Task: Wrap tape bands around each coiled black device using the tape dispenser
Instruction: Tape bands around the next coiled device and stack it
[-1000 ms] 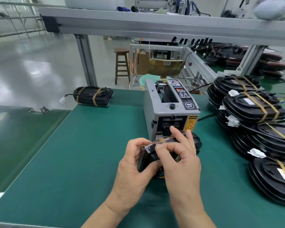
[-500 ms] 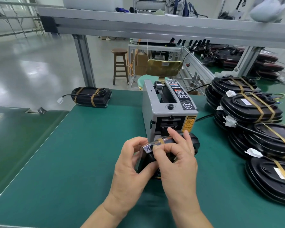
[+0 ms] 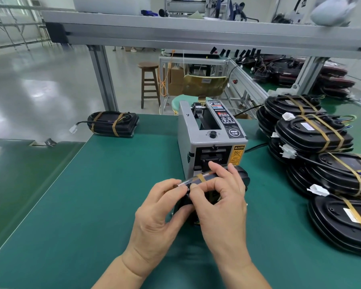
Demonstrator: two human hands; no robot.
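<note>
The right hand (image 3: 221, 211) has curled its fingers tighter over the black device (image 3: 241, 176), opening a gap above the thumb. The left hand (image 3: 158, 209) fingertips have slid toward the device's left end.

Wooden stool (image 3: 148, 80) out on the glossy pale floor (image 3: 40, 90), which shines brightest to its left. Aluminium post (image 3: 102, 80) stands just left of the stool, crossbeam (image 3: 196, 36) overhead, gold-backed chair (image 3: 204, 85) to its right.

Wooden stool (image 3: 148, 82) on floor beyond green table (image 3: 88, 197).
</note>
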